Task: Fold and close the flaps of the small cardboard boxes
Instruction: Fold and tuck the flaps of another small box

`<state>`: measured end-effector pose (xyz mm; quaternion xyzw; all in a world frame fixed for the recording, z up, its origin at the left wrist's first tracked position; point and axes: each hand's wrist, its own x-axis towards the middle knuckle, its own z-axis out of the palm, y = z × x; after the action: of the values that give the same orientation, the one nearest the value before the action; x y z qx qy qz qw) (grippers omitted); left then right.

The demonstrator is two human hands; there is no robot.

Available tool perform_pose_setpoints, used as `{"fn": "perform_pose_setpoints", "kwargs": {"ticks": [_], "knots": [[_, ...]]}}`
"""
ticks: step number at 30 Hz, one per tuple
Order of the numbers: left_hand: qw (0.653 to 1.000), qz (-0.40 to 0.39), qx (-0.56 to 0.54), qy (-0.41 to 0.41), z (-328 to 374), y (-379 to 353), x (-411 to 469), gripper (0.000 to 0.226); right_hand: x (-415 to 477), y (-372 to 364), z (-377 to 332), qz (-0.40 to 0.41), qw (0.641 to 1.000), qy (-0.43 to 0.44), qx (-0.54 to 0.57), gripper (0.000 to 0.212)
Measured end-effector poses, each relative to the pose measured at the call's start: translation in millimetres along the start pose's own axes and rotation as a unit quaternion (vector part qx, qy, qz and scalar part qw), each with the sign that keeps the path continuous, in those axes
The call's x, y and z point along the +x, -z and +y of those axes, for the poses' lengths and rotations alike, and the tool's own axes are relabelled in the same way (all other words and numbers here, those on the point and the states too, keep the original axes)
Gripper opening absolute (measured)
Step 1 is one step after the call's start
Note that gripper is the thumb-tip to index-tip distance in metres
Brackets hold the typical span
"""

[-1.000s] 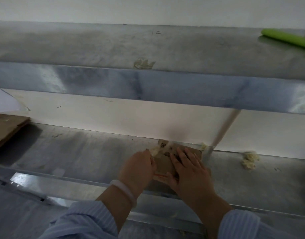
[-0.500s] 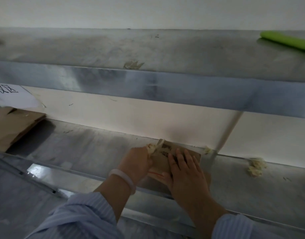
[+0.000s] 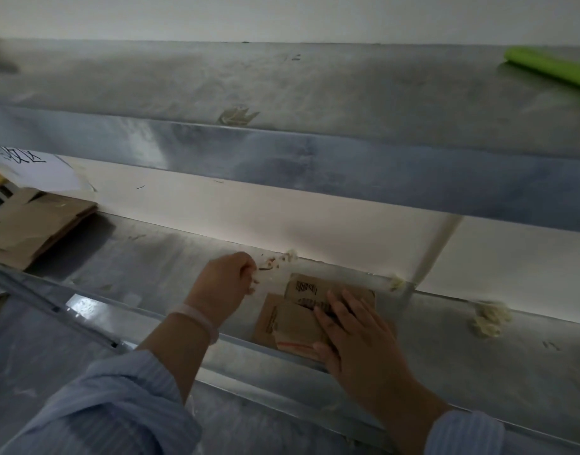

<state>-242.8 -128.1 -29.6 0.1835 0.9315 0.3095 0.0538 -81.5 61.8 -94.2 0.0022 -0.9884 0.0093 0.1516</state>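
While my right hand [image 3: 357, 336] presses flat on the small cardboard box [image 3: 282, 323], my left hand [image 3: 224, 284] hovers just left of it.
The box lies on the lower metal shelf [image 3: 151, 267], near the white back wall, its printed flaps under my straight fingers [image 3: 341, 307]. My left hand's fingers are curled; through the blur I cannot tell whether they pinch the pale scrap [image 3: 252, 288] at their tips.

Green roll [image 3: 551, 65] on upper metal shelf [image 3: 282, 87]

Dim, bluish light throughout, soft focus, motion blur at left, wide-angle bowing at edges.
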Motion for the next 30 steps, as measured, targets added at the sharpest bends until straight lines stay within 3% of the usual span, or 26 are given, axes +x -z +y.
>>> {"fn": "perform_pose_setpoints", "kwargs": {"ticks": [5, 7, 11, 14, 16, 19, 22, 26, 30], "knots": [[0.971, -0.025, -0.235, 0.047, 25, -5, -9, 0.023, 0, -1, 1, -0.007, 1.0, -0.006, 0.009, 0.051], [0.987, -0.047, -0.151, -0.014, 23, -18, -16, 0.017, -2, 0, 1, -0.002, 1.0, -0.004, 0.018, 0.05], [0.992, -0.045, 0.002, -0.116, 8, -39, -17, 0.038, -1, 0, 2, -0.004, 0.999, -0.008, 0.033, 0.05], [0.983, -0.045, 0.039, -0.176, 11, -43, -11, 0.022, 0, 0, 1, -0.021, 0.999, -0.011, 0.036, 0.051], [0.987, -0.032, 0.026, -0.156, 15, -40, -6, 0.003, -1, -2, 2, -0.025, 0.999, -0.009, 0.042, 0.051], [0.998, 0.005, -0.035, -0.045, 12, -41, 2, 0.017, -4, -4, 4, -0.029, 0.998, -0.007, 0.062, 0.051], [0.991, 0.044, -0.128, 0.018, 12, -45, 6, 0.016, -3, -3, 3, -0.032, 0.998, -0.01, 0.056, 0.052], [0.988, 0.075, -0.013, -0.137, 7, -49, 11, 0.009, -4, -3, 3, -0.036, 0.998, -0.018, 0.056, 0.052], [0.965, 0.022, -0.019, -0.261, -4, -41, 10, 0.018, -4, -3, 1, -0.026, 0.997, -0.023, 0.066, 0.051]]}}
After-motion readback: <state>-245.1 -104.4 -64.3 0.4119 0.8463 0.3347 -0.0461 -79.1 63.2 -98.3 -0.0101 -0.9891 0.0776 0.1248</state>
